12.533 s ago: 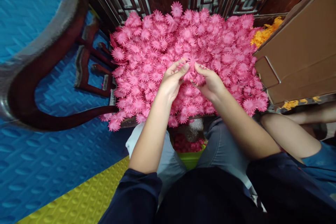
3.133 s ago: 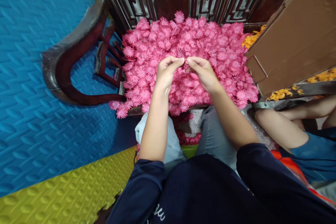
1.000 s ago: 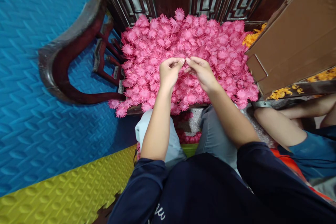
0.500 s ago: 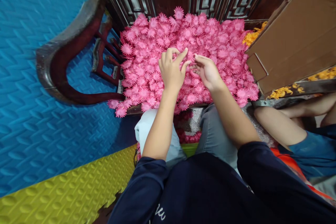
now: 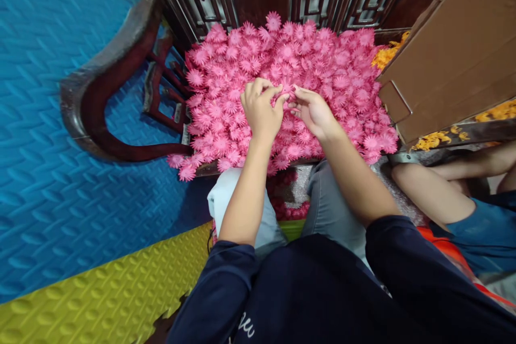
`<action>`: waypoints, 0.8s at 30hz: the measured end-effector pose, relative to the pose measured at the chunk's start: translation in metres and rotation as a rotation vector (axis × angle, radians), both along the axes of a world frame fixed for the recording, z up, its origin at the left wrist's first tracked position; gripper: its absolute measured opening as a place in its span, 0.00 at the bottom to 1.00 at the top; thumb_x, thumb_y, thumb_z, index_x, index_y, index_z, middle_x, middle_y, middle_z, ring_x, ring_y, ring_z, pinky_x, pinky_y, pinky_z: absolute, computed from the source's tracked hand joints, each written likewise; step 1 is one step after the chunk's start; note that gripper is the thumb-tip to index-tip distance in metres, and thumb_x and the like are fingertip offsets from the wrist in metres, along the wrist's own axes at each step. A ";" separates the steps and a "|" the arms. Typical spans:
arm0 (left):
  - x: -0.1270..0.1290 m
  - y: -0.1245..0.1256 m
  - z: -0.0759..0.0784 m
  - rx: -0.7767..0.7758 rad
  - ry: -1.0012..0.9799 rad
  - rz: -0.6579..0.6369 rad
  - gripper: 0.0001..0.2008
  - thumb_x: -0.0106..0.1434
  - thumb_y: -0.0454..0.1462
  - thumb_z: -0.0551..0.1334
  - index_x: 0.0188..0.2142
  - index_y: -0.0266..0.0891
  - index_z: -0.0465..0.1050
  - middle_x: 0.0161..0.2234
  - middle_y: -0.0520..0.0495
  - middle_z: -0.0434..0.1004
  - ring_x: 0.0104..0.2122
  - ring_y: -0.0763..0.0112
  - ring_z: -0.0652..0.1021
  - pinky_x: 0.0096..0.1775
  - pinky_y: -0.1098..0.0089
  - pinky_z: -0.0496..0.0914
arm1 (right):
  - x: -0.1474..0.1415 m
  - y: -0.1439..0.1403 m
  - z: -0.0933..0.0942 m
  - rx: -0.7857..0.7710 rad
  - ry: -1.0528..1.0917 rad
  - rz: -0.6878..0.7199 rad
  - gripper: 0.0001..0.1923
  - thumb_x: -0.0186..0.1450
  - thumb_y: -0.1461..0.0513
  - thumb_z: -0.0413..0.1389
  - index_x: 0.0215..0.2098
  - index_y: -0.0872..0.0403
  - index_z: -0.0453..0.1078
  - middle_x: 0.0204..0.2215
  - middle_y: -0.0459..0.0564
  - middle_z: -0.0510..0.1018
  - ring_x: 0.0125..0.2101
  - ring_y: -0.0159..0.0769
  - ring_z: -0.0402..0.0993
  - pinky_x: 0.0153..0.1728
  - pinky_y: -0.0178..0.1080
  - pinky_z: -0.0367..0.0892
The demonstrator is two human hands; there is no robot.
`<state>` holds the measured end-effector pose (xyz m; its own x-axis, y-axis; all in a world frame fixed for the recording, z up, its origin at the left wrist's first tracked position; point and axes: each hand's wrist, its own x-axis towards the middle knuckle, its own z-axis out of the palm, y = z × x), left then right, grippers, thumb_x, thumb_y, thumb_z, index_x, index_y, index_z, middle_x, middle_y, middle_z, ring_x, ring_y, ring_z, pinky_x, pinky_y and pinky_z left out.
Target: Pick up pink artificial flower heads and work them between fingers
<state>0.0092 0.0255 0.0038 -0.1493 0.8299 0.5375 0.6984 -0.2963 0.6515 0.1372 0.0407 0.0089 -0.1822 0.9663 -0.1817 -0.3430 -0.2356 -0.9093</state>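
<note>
Head view: a person's left hand [image 5: 263, 108] and right hand [image 5: 316, 111] meet over a heap of pink blossoms [image 5: 226, 113], the thumb and fingertips of each grasping a single pink flower [image 5: 287, 89] between them. That flower is held above the middle of the surface [image 5: 207, 170], whose front edge shows beneath spilling petals. A dark wooden armrest [image 5: 97, 72] curves out from the left edge; a cardboard box [image 5: 447, 64] and orange petals [image 5: 389, 55] stand at the right edge, near another person's bare leg [image 5: 433, 191].
</note>
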 end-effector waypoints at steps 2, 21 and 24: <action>0.000 0.001 -0.001 0.005 -0.036 0.006 0.11 0.59 0.46 0.62 0.31 0.42 0.75 0.39 0.45 0.75 0.47 0.57 0.71 0.52 0.57 0.61 | 0.000 0.000 -0.001 0.025 -0.016 0.013 0.05 0.62 0.59 0.56 0.32 0.53 0.69 0.27 0.42 0.74 0.25 0.24 0.68 0.29 0.30 0.64; 0.005 0.011 -0.009 -0.010 -0.340 -0.109 0.09 0.58 0.45 0.64 0.27 0.44 0.75 0.33 0.50 0.75 0.40 0.68 0.73 0.51 0.63 0.65 | -0.001 0.000 -0.002 0.213 -0.195 -0.076 0.08 0.58 0.56 0.60 0.30 0.53 0.74 0.29 0.41 0.74 0.25 0.21 0.66 0.29 0.28 0.64; 0.002 0.015 -0.013 -0.046 -0.378 -0.169 0.09 0.58 0.44 0.64 0.26 0.44 0.74 0.33 0.50 0.75 0.38 0.69 0.74 0.48 0.65 0.66 | 0.000 0.002 -0.003 0.221 -0.222 -0.092 0.09 0.59 0.55 0.60 0.31 0.53 0.74 0.29 0.42 0.74 0.26 0.23 0.67 0.31 0.29 0.66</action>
